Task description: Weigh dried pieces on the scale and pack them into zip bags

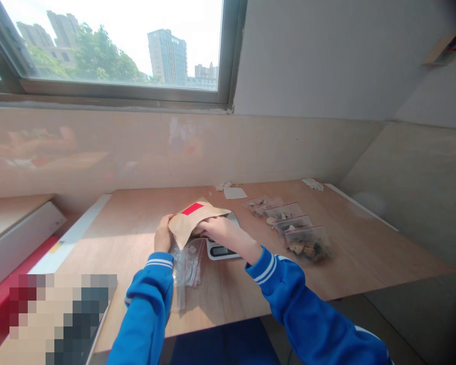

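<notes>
My left hand (162, 235) grips the side of a brown paper bag (183, 223) with a red label, tilted with its mouth toward the right. My right hand (226, 232) reaches into that mouth, and its fingertips are hidden inside. Below and behind the bag stands a white digital scale (214, 253), partly covered by the bag and my right hand. Flat clear zip bags (190, 263) lie just left of the scale, under my left wrist. What the paper bag contains I cannot make out.
Several filled zip bags (307, 243), the nearest with brownish chunks, lie in a row on the right of the wooden table (357, 253). A white paper piece (235, 193) and crumpled tissue (312, 184) lie near the wall. A red object (3, 309) stands left of the table.
</notes>
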`<state>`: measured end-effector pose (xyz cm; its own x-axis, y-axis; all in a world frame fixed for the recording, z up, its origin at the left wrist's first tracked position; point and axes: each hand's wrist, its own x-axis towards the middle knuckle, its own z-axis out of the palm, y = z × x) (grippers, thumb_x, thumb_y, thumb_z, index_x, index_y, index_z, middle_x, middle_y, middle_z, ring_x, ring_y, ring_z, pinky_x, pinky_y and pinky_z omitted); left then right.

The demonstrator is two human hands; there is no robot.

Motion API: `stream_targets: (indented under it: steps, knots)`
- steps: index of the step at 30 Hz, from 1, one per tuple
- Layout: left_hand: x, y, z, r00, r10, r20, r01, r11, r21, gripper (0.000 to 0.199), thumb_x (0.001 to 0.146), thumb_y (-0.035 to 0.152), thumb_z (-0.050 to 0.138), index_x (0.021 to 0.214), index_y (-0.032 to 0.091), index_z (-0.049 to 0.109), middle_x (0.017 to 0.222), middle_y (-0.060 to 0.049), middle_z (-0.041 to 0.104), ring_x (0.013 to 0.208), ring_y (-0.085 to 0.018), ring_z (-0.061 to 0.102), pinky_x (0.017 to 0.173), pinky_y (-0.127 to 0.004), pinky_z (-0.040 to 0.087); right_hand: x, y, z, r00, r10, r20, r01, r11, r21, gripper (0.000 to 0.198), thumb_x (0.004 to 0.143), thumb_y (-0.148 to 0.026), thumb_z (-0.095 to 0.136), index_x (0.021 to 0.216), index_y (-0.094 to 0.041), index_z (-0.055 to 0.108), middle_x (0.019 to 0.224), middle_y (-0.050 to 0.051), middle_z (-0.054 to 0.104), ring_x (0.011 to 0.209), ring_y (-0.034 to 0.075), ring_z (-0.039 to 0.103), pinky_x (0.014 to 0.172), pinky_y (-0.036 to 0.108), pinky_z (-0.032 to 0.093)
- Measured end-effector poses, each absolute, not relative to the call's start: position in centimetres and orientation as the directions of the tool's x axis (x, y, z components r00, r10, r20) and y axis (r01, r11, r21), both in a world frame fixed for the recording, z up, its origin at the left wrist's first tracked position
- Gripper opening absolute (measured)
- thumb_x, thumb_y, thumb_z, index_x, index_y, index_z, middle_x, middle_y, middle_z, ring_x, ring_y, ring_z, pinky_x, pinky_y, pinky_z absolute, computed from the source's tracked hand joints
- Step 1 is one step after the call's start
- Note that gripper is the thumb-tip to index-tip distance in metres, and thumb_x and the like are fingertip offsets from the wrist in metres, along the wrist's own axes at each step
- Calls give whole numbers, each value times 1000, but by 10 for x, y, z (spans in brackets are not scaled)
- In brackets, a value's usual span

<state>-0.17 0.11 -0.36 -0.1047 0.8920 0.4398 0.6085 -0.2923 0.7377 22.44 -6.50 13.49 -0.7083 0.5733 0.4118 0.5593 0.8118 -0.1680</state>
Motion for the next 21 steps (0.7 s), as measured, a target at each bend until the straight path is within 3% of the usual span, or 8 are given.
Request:
stream_targets:
  steps: [2, 5, 11, 17, 21]
  knots:
    - [-1, 1, -3, -112, 899, 423, 604, -277, 748, 38, 78, 26, 47, 113, 18, 59, 114, -9, 63, 104, -25, 60, 94, -38, 45, 235, -72, 143, -714, 562, 417, 542, 821, -180, 41, 88, -5, 49, 126, -20, 54, 128, 8, 59, 119, 22, 55, 103, 39, 44]
    - [-1, 0, -2, -114, 906, 408, 601, -264, 754, 38, 78, 26, 46, 113, 18, 59, 115, -9, 63, 104, -25, 59, 94, -38, 45, 247, -81, 150, -661, 577, 480, 485, 817, -312, 37, 89, -5, 45, 119, -22, 58, 121, 6, 63, 117, 20, 56, 101, 38, 47]
    - [-1, -2, 0, -127, 915, 384, 617, -230, 753, 38, 78, 29, 49, 112, 17, 58, 112, -10, 64, 103, -26, 59, 92, -38, 45, 264, -87, 147, -325, 723, 610, 338, 691, -639, 31, 91, -20, 50, 120, -29, 56, 121, 3, 62, 115, 20, 58, 98, 38, 48]
    - [-5, 4, -7, -140, 916, 375, 626, -212, 751, 39, 78, 35, 51, 112, 17, 58, 109, -10, 65, 101, -28, 60, 90, -39, 46, 276, -69, 113, -48, 804, 593, 217, 588, -780, 28, 89, -30, 55, 117, -26, 55, 120, 6, 61, 110, 19, 59, 95, 34, 49]
    - [-5, 5, -8, -128, 914, 385, 647, -217, 731, 38, 79, 34, 50, 112, 18, 58, 109, -11, 65, 99, -28, 61, 87, -39, 47, 289, -49, 79, -7, 850, 527, 369, 493, -788, 28, 84, -30, 60, 110, -22, 59, 112, 7, 63, 105, 21, 59, 91, 36, 48]
